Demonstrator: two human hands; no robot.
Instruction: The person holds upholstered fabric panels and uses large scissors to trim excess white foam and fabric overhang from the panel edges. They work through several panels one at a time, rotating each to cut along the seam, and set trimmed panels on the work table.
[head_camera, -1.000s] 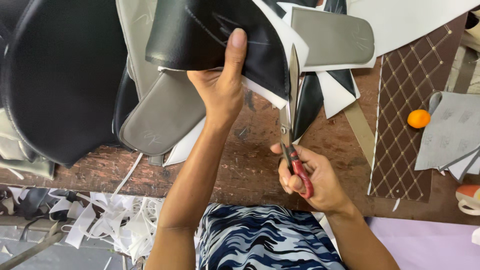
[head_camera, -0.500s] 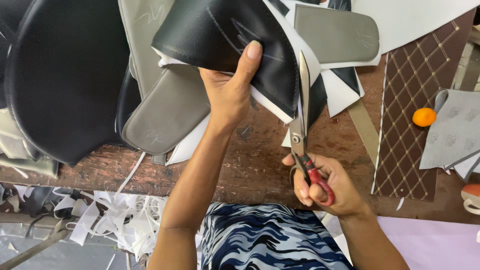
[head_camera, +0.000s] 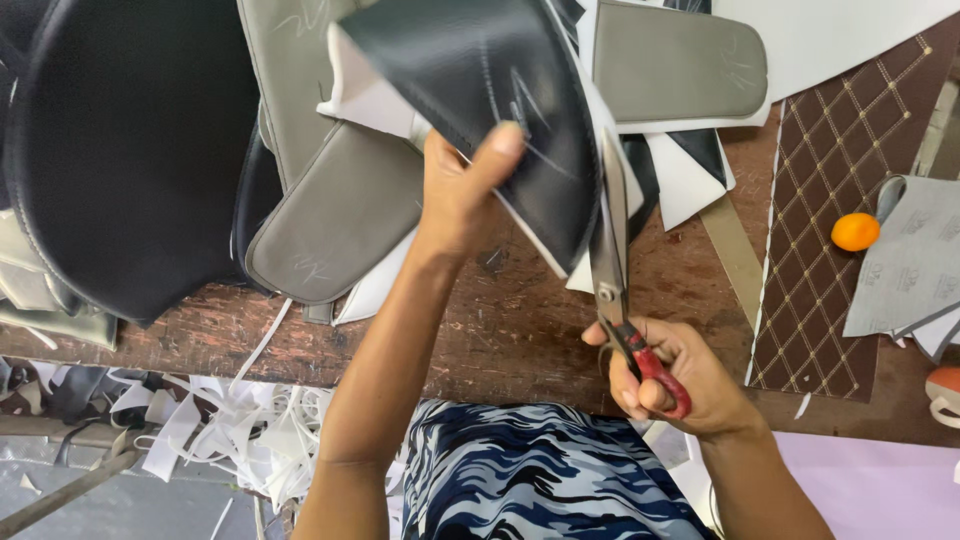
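Note:
My left hand (head_camera: 462, 186) grips a black leather-like piece with white foam backing (head_camera: 480, 90), held up over a worn brown wooden table (head_camera: 500, 320), thumb on its black face. My right hand (head_camera: 675, 375) is closed around the red handles of large steel scissors (head_camera: 612, 250). Their blades point away from me along the right edge of the black piece, against its white backing.
Grey padded panels (head_camera: 335, 215) (head_camera: 680, 65) and a large black panel (head_camera: 125, 150) lie at the back and left. A brown quilted sheet (head_camera: 830, 220), an orange ball (head_camera: 855, 232) and grey sheets (head_camera: 915, 260) sit to the right. White offcut strips (head_camera: 230, 430) litter the floor below the table's edge.
The black piece has turned and risen in my left hand. The scissors have advanced farther along its right edge, and both hands appear larger in the view.

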